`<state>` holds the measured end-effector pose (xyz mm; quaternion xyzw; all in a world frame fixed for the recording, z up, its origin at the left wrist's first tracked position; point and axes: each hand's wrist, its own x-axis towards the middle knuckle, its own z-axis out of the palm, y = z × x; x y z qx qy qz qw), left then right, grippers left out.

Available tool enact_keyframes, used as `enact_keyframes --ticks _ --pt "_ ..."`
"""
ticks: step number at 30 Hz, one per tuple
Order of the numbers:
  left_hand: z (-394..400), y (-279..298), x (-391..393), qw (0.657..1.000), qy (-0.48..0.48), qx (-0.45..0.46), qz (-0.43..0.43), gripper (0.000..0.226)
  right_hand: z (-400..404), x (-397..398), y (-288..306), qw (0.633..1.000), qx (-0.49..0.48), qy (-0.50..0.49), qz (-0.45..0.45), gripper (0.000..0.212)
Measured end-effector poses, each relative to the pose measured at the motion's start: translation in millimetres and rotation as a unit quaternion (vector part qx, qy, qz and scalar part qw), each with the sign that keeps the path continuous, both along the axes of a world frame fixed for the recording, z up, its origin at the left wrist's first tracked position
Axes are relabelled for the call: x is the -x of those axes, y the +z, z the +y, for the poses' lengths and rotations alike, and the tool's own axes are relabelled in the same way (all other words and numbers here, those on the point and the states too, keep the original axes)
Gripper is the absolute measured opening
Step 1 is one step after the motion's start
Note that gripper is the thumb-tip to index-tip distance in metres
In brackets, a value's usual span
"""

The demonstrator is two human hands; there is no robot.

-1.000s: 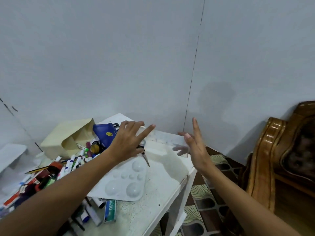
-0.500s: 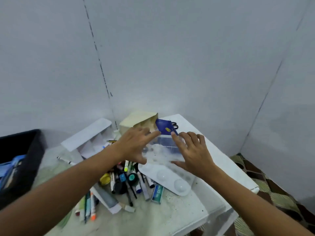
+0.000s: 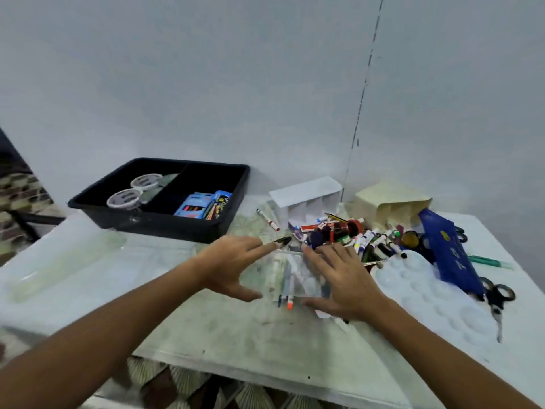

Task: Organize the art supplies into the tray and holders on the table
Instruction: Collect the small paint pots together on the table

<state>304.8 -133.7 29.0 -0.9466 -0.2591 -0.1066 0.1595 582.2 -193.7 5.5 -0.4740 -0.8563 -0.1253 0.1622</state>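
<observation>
Holding: both hands flanked a clear container (image 3: pixel 290 276) of pens.
Left hand (image 3: pixel 233 265): fingers straight, touching its side.
Right hand (image 3: pixel 345 278): same.

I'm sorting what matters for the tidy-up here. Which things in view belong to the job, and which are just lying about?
Belongs to the job:
- black tray
- white holder
- clear container between the left hand and right hand
- marker pile
- scissors
- paint palette

Just lying about:
- paper bag
- table
</observation>
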Motion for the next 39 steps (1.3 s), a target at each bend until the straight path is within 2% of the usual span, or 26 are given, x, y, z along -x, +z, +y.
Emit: enact_keyframes --ticks 9,12,17,21,29,34,37,39 --pt "-42.2 -40.0 106.9 0.99 0.018 0.141 -0.02 0.092 -20.7 93.7 -38.5 0.992 0.1 0.073 -0.012 0.1" --pt "-45.9 -52.2 124.0 0.989 0.001 0.146 -0.022 0.09 -29.1 110.1 -47.1 0.989 0.121 0.08 -0.017 0.099" --pt "-40.4 -68.8 125.3 0.987 -0.039 0.153 -0.018 0.087 -38.2 115.0 -55.3 0.981 0.19 0.046 0.0 0.101" --pt "-33.7 -77.3 119.4 0.984 -0.06 0.166 -0.02 0.088 -43.9 110.5 -60.0 0.985 0.167 0.028 0.024 0.094" --pt "-11.2 -74.5 109.3 0.982 -0.058 0.181 -0.021 0.09 -32.1 104.9 -55.7 0.988 0.151 -0.006 0.026 0.093" --pt "-7.0 -74.2 108.3 0.982 -0.048 0.185 0.01 0.095 -33.5 105.3 -52.0 0.984 0.174 -0.021 -0.041 0.101" --pt "-5.7 -54.4 90.5 0.968 -0.02 0.25 0.006 0.103 -37.3 100.7 -42.2 0.979 0.202 -0.013 0.009 0.087" --pt "-2.3 -40.6 62.2 0.958 -0.014 0.281 -0.053 0.097 -39.9 92.3 -37.2 0.979 0.186 -0.014 0.086 0.069"
